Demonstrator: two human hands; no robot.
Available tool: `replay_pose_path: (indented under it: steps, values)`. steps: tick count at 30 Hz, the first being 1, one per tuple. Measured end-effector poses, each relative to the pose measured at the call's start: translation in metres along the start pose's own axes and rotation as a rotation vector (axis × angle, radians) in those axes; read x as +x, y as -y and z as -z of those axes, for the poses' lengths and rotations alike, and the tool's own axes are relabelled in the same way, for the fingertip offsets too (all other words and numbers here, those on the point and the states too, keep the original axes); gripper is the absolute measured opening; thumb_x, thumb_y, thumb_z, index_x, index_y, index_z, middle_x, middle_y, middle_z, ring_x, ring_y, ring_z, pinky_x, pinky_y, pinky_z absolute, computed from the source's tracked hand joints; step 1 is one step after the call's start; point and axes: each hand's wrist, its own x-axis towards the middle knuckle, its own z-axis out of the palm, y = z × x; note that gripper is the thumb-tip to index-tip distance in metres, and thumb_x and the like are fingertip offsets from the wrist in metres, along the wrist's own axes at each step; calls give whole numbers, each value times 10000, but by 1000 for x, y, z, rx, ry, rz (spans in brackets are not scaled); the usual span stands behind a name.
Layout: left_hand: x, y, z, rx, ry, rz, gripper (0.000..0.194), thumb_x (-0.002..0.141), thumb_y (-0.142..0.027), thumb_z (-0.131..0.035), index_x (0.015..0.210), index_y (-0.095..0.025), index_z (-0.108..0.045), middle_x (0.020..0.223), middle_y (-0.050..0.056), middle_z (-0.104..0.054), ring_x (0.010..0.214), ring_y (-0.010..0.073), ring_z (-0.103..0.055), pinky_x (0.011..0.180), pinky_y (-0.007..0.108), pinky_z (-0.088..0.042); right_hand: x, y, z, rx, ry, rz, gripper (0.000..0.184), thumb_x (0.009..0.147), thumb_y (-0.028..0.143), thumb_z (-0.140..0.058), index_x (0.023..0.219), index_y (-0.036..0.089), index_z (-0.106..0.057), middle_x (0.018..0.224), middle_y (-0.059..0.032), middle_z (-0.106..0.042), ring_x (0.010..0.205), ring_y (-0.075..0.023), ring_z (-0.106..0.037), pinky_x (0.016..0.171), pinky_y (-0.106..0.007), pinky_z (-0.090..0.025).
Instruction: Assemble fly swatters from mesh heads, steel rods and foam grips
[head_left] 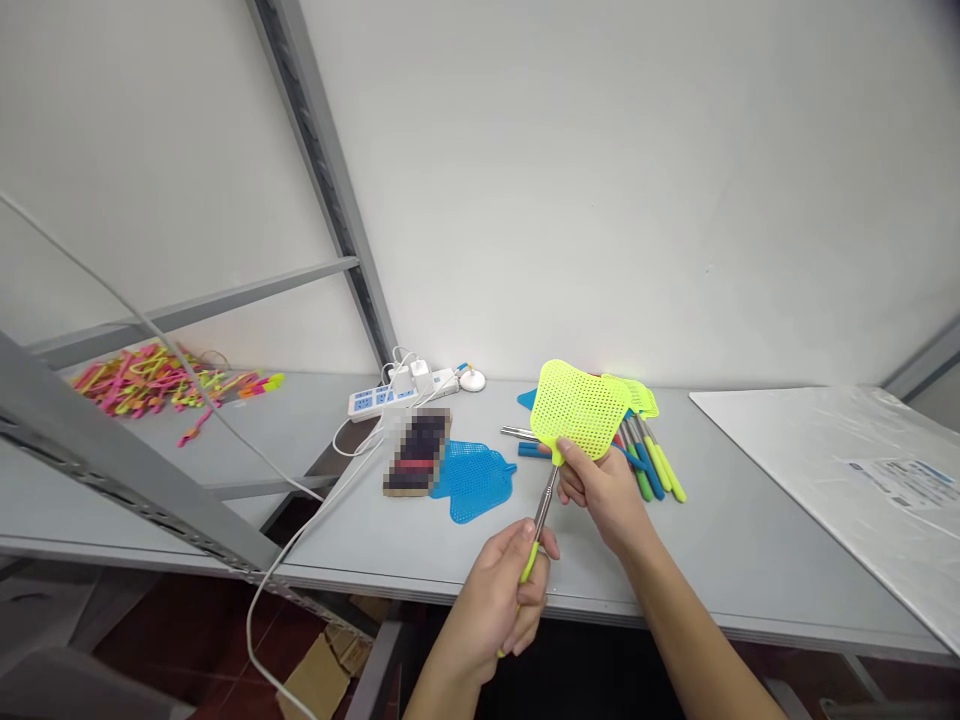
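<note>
I hold a yellow fly swatter (576,408) above the grey table (420,540). My left hand (501,600) is closed round its yellow grip and metal rod near the table's front edge. My right hand (600,490) pinches the neck just under the yellow mesh head. A blue swatter head (474,480) lies flat on the table to the left of my hands. Behind my right hand lies a bundle of handles (651,462) in yellow, green, blue and red, with further yellow heads (639,396) beside it.
A blurred dark object (417,452) lies by the blue head. A white power strip (390,394) with chargers and cables sits by the wall. A pile of pink and yellow parts (150,380) lies far left. A white sheet (847,470) covers the right. A grey metal frame (330,200) crosses the left.
</note>
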Motion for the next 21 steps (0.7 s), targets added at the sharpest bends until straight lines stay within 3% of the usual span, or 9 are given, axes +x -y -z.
replay_pose_path:
  steps: [6, 9, 12, 16, 21]
  values:
    - [-8, -13, -3, 657, -245, -169, 397, 1005, -528, -338, 886, -202, -531, 567, -81, -352, 457, 83, -296, 455, 210, -240, -5, -6, -11, 76, -45, 26, 324, 875, 467, -635, 860, 146, -671, 485, 102, -285, 430, -71, -265, 460, -249, -390]
    - [-7, -13, -2, 844, -324, -254, 377, 1010, -487, -358, 839, -198, -529, 560, -65, -379, 514, 104, -337, 499, 230, -234, -6, -14, -16, 152, -81, 24, 339, 882, 484, -631, 872, 146, -659, 481, 110, -261, 427, -65, -224, 437, -233, -339]
    - [0, -13, 1, 623, -236, -213, 352, 990, -496, -423, 820, -199, -509, 567, -73, -384, 466, 85, -320, 450, 206, -230, -4, -18, -15, 176, -90, 25, 357, 884, 496, -628, 881, 140, -650, 496, 113, -235, 440, -57, -184, 416, -217, -232]
    - [13, -13, 7, 176, -3, 26, 374, 962, -586, -405, 879, -227, -472, 507, -124, -304, 277, 55, -147, 292, 193, -176, -2, -14, -9, 159, -61, 20, 364, 872, 481, -654, 818, 122, -643, 499, 112, -220, 460, -49, -168, 437, -228, -155]
    - [22, -15, 3, 56, 101, 101, 401, 933, -638, -374, 877, -246, -440, 456, -144, -192, 238, 63, -66, 248, 193, -169, -4, -7, -2, 138, -81, 38, 356, 889, 472, -639, 840, 120, -645, 497, 108, -234, 469, -49, -179, 454, -239, -152]
